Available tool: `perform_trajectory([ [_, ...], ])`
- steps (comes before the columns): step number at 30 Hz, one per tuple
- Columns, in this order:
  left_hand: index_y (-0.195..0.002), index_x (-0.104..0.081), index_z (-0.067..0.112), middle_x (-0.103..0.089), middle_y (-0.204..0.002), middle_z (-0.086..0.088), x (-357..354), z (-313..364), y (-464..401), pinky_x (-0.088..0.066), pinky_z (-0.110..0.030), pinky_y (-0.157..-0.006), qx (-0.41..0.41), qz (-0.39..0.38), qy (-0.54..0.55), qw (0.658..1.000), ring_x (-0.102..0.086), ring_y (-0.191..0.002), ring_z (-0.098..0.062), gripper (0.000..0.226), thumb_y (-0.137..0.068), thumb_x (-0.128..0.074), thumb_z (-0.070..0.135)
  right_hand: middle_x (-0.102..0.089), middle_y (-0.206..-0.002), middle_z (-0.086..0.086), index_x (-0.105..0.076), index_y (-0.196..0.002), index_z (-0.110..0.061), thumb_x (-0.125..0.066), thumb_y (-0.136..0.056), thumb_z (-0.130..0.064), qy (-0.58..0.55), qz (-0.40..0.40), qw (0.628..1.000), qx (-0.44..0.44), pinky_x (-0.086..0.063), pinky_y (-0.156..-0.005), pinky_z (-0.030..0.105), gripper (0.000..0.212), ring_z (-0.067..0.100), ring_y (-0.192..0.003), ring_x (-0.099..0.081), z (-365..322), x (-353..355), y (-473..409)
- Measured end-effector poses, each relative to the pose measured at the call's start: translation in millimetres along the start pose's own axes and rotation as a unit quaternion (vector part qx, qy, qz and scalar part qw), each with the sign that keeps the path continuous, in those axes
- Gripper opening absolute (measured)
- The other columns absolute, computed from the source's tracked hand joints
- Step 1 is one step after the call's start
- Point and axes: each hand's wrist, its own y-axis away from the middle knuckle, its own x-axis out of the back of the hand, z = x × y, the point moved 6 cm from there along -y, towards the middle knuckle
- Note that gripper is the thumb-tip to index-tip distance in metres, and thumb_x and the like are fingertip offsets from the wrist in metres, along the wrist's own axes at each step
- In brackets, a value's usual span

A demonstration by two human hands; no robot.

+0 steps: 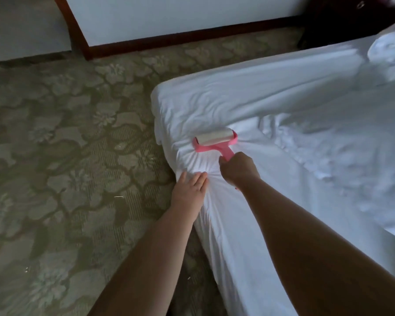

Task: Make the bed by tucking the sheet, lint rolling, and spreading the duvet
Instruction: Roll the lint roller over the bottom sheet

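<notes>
My right hand [237, 167] grips the pink lint roller [216, 142] on the white sheet [249, 106]; my left hand [189, 188] presses flat, fingers straight, at the bed's near left edge

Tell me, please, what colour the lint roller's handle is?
Pink, as the head view shows: the lint roller handle.

The pink lint roller [216, 142] lies near the bed's corner on the white sheet [249, 106]; the sheet is wrinkled there
</notes>
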Motion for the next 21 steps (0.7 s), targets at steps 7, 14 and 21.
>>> perform_trajectory([
  [7,-0.144,-0.035,0.000,-0.028,-0.154,-0.013,15.4,-92.2,-52.7,-0.027,-0.049,-0.114,-0.015,0.054,0.013,0.998,-0.032,-0.141,-0.023,0.072,-0.083,-0.069,0.016,-0.063,-0.093,0.010,-0.060,-0.106,-0.007,-0.044,-0.095,-0.043,-0.013,0.026,0.999,-0.034,-0.054,-0.078,0.035,0.040,0.031,-0.089,-0.066,-67.0,7.7,-65.0],
  [14,-0.152,0.003,0.005,0.009,-0.160,-0.008,25.1,-176.8,-102.1,-0.004,-0.045,-0.119,0.027,-0.011,-0.024,0.999,0.005,-0.148,-0.025,0.067,-0.100,-0.036,0.017,-0.060,-0.090,0.008,-0.057,-0.098,-0.009,-0.044,-0.095,-0.043,-0.037,0.030,0.997,-0.055,-0.054,-0.076,0.035,0.036,0.031,-0.089,-0.066,-97.8,4.5,-109.1],
  [21,-0.151,0.012,0.008,0.020,-0.158,-0.011,59.5,-230.0,-167.3,0.000,-0.047,-0.119,0.006,-0.019,-0.001,1.000,0.012,-0.147,-0.027,0.077,-0.096,-0.042,0.016,-0.064,-0.107,0.010,-0.058,-0.111,-0.007,-0.043,-0.096,-0.043,-0.043,0.058,0.995,-0.062,-0.044,-0.076,0.029,0.042,0.029,-0.101,-0.062,-139.1,22.8,-173.0],
])
